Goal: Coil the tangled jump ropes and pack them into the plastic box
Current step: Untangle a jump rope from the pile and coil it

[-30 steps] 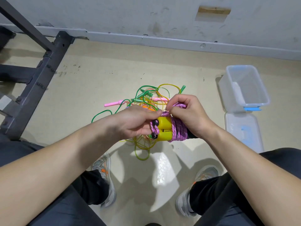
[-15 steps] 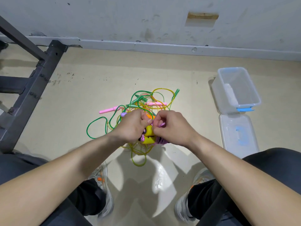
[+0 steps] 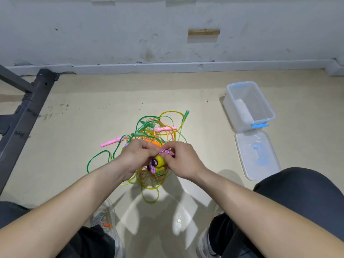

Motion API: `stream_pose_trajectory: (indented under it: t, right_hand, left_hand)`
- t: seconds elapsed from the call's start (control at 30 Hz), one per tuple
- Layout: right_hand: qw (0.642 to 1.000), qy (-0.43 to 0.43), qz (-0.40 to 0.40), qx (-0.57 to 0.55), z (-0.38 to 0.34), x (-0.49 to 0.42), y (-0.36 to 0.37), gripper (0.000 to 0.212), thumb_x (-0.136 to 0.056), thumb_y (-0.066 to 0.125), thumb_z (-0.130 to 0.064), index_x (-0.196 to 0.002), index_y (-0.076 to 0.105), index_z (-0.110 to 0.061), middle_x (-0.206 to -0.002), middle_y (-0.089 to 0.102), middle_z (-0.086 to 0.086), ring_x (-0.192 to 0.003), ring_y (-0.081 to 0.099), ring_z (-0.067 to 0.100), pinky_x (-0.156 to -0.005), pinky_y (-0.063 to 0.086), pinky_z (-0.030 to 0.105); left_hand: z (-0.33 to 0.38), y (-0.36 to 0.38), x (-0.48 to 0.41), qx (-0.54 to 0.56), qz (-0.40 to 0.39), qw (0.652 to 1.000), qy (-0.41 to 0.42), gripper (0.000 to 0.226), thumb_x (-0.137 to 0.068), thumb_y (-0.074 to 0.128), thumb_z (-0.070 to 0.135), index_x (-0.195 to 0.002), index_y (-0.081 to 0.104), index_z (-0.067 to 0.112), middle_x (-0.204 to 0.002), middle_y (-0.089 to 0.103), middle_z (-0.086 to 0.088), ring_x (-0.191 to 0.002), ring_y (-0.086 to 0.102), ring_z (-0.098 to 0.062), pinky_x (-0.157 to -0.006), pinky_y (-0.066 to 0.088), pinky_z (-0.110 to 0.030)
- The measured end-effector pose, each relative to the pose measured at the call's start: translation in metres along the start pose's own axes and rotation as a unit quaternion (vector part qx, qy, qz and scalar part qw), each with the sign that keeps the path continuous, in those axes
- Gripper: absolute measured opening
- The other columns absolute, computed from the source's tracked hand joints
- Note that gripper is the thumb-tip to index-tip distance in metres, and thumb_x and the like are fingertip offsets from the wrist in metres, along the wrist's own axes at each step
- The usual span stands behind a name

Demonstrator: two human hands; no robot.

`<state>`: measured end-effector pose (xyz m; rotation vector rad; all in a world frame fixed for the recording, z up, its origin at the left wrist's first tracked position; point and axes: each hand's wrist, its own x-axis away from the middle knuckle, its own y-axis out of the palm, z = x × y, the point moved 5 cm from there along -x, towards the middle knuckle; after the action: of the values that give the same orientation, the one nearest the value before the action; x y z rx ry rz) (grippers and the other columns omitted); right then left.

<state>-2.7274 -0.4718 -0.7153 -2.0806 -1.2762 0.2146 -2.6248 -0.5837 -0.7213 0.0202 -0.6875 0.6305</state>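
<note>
Head view: left hand (image 3: 136, 155) and right hand (image 3: 183, 161) sit lower and closer together than a second ago, both curled on the purple jump rope (image 3: 153, 169) wound round its yellow handles (image 3: 160, 161), the right pinching a loop on top. This coil looks nearly tied off. The tangle (image 3: 162, 127) of green, yellow and pink ropes lies beneath on the floor. The open plastic box (image 3: 233, 116) stands well to the right, lid (image 3: 256, 155) beside it, with nothing in the way.
</note>
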Motion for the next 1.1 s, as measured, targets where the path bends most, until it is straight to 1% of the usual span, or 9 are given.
stream_pose_trajectory:
  t: [0.13,0.23,0.43,0.57,0.67,0.73,0.87,1.0,1.1]
  right_hand:
    - [1.000,-0.004,0.021,-0.012,0.004,0.001,-0.002,0.017,-0.094,0.064,-0.025,-0.108,0.073,-0.020,-0.101,0.074,-0.001,-0.096,0.065,0.018,-0.073,0.036,0.019]
    - [0.999,-0.013,0.028,-0.015,0.006,0.003,0.001,0.013,-0.093,0.063,-0.023,-0.104,0.071,-0.022,-0.093,0.072,-0.002,-0.088,0.064,0.016,-0.070,0.038,0.021]
    - [1.000,-0.024,0.006,-0.013,0.009,0.000,-0.004,0.018,-0.092,0.060,-0.020,-0.107,0.070,-0.022,-0.082,0.060,-0.008,-0.082,0.058,0.016,-0.070,0.041,0.028]
    - [0.999,-0.036,0.014,-0.015,0.009,-0.004,-0.017,0.019,-0.092,0.062,-0.024,-0.109,0.071,-0.023,-0.099,0.051,-0.006,-0.098,0.058,0.020,-0.088,0.044,0.028]
    - [0.999,-0.040,-0.013,0.019,0.009,-0.006,-0.018,0.028,-0.080,0.063,-0.049,-0.098,0.066,-0.028,-0.112,0.045,-0.005,-0.108,0.053,0.020,-0.095,0.046,0.036]
    - [0.993,-0.076,-0.021,0.088,0.003,-0.006,-0.017,0.044,-0.074,0.056,-0.065,-0.100,0.060,-0.029,-0.116,0.053,-0.007,-0.111,0.053,0.019,-0.093,0.047,0.039]
    - [1.000,-0.022,-0.005,0.003,0.009,-0.006,-0.013,0.038,-0.077,0.058,-0.064,-0.099,0.054,-0.033,-0.083,0.066,-0.008,-0.078,0.063,0.019,-0.073,0.055,0.041]
    - [0.998,0.042,-0.038,-0.004,0.030,-0.006,-0.012,0.029,-0.084,0.050,-0.070,-0.091,0.062,-0.045,-0.079,0.071,-0.009,-0.078,0.067,0.018,-0.075,0.055,0.036]
    - [0.995,0.070,-0.068,-0.025,0.035,-0.008,-0.016,0.046,-0.089,0.047,-0.071,-0.073,0.065,-0.031,-0.060,0.064,-0.008,-0.062,0.062,0.015,-0.065,0.048,0.031]
  left_hand:
    - [0.002,0.003,0.002,0.054,-0.042,0.997,-0.045,0.020,-0.094,0.053,-0.012,-0.105,0.069,-0.006,-0.076,0.071,-0.015,-0.061,0.065,-0.021,-0.059,0.055,-0.026]
    - [0.004,0.000,0.002,0.060,-0.037,0.995,-0.076,0.020,-0.094,0.056,-0.013,-0.101,0.066,0.003,-0.068,0.070,-0.009,-0.055,0.065,-0.018,-0.055,0.056,-0.024]
    - [0.019,0.000,0.000,0.029,-0.054,0.994,-0.094,0.022,-0.100,0.045,-0.011,-0.101,0.062,0.004,-0.070,0.065,-0.009,-0.059,0.067,-0.018,-0.064,0.062,-0.028]
    - [0.045,0.002,0.006,-0.026,0.006,1.000,0.015,0.024,-0.107,0.037,0.003,-0.097,0.057,0.012,-0.082,0.063,-0.009,-0.063,0.068,-0.016,-0.063,0.061,-0.032]
    - [0.064,0.007,0.011,-0.086,0.062,0.985,0.134,0.024,-0.108,0.036,0.009,-0.096,0.056,0.015,-0.089,0.056,-0.006,-0.056,0.063,-0.009,-0.062,0.059,-0.029]
    - [0.073,0.011,0.012,-0.056,0.059,0.985,0.152,0.023,-0.108,0.037,0.010,-0.096,0.056,0.015,-0.088,0.053,-0.003,-0.052,0.063,-0.008,-0.060,0.060,-0.029]
    - [0.085,0.020,0.013,-0.011,0.006,0.987,0.159,0.024,-0.108,0.039,0.007,-0.092,0.057,0.013,-0.085,0.046,-0.007,-0.053,0.062,-0.016,-0.058,0.061,-0.028]
    - [0.086,0.023,0.005,-0.037,0.048,0.983,0.171,0.029,-0.107,0.039,0.006,-0.089,0.059,0.016,-0.088,0.050,-0.007,-0.057,0.061,-0.019,-0.056,0.060,-0.025]
    - [0.088,0.020,-0.009,-0.011,0.091,0.982,0.164,0.024,-0.107,0.040,0.005,-0.095,0.060,0.008,-0.083,0.050,-0.007,-0.046,0.062,-0.009,-0.052,0.057,-0.021]
